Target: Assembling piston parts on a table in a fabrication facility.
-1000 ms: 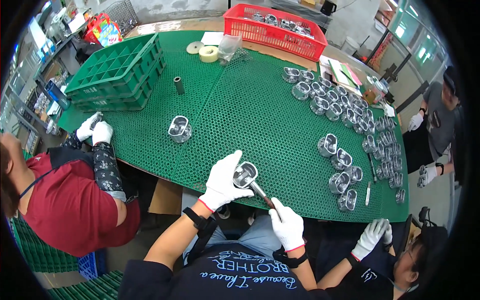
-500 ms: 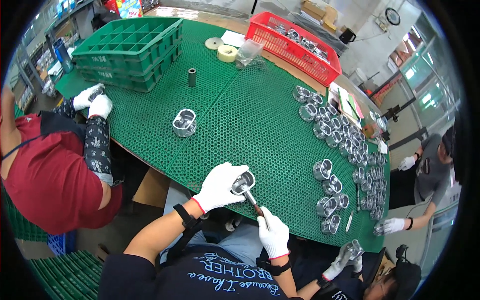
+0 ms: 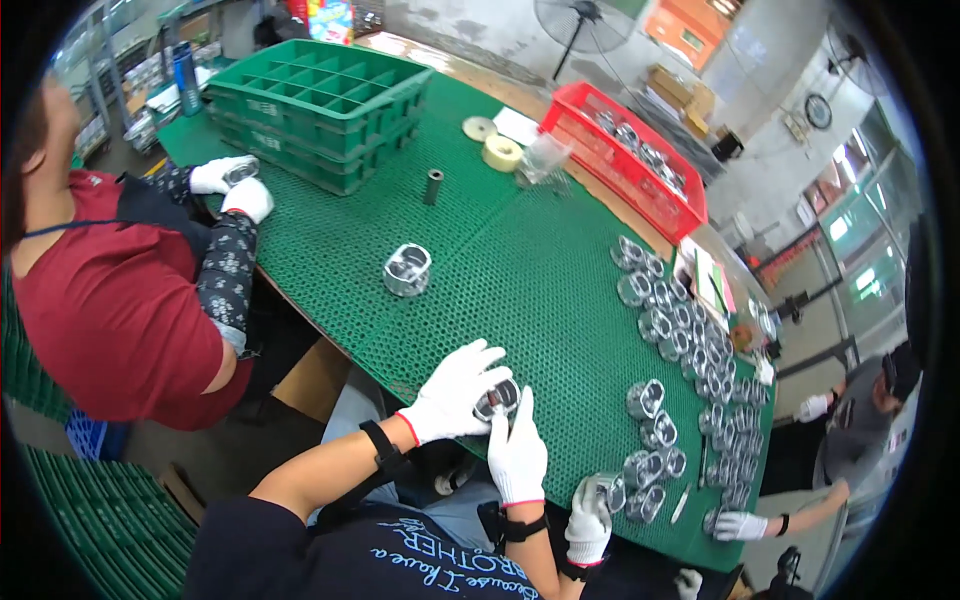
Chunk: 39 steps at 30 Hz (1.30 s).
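Observation:
A silver metal piston is held near the table's front edge, its hollow side showing. My left hand, in a white knitted glove, is wrapped round its left and upper side. My right hand, gloved alike, closes on the piston's lower right, with a finger along its side. Something reddish-brown shows inside the hollow, too small to make out. No tool shaft can be seen now; a tool may be hidden by the fingers. Farther off, another piston stands alone on the green perforated mat.
Several pistons crowd the right side. Stacked green divided crates stand far left, near a dark cylinder. A tape roll and a red basket lie at the back. Co-workers' gloved hands are left and right.
The shaft of the brown-handled tool in my right hand is no longer visible. My right hand has moved up against the piston. The whole view has shifted and tilted. A co-worker's hand has come closer on the right.

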Motion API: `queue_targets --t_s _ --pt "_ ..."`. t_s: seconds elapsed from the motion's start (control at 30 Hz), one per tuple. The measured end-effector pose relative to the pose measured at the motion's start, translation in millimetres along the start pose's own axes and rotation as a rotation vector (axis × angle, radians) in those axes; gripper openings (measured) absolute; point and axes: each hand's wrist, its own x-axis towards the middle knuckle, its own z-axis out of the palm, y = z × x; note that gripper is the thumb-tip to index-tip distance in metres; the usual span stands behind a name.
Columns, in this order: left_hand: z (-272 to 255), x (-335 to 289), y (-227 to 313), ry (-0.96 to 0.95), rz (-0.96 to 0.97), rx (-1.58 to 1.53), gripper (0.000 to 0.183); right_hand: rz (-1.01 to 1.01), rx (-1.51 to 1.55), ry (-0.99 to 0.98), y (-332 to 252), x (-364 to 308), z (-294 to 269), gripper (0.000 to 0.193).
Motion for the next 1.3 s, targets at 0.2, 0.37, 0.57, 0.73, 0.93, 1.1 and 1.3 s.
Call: queue_targets --t_s 0.2,0.37,0.57,0.73,0.93,1.1,1.3 --pt "-18 11 14 -0.211 -0.107 -0.096 0.081 0.192 -0.033 -0.068 40 -62 -32 0.072" --pt "-26 12 14 -0.177 -0.096 -0.067 0.078 0.256 0.045 0.087 83 -98 -33 0.063" --pt "-59 75 -30 -0.061 -0.237 0.033 0.056 0.339 0.09 0.135 78 -89 -32 0.063" --pt "-53 72 -61 0.101 -0.153 0.364 0.087 0.234 0.072 0.16 81 -87 -23 0.056" --pt "-40 0 -9 -0.003 -0.067 0.133 0.084 0.296 0.035 0.158 83 -90 -24 0.053" --pt "-69 -84 15 -0.091 -0.219 0.029 0.062 0.217 0.051 0.203 86 -101 -29 0.051" --pt "-114 -127 -20 -0.591 -0.237 -0.043 0.023 0.278 0.051 0.08 85 -120 -42 0.043"
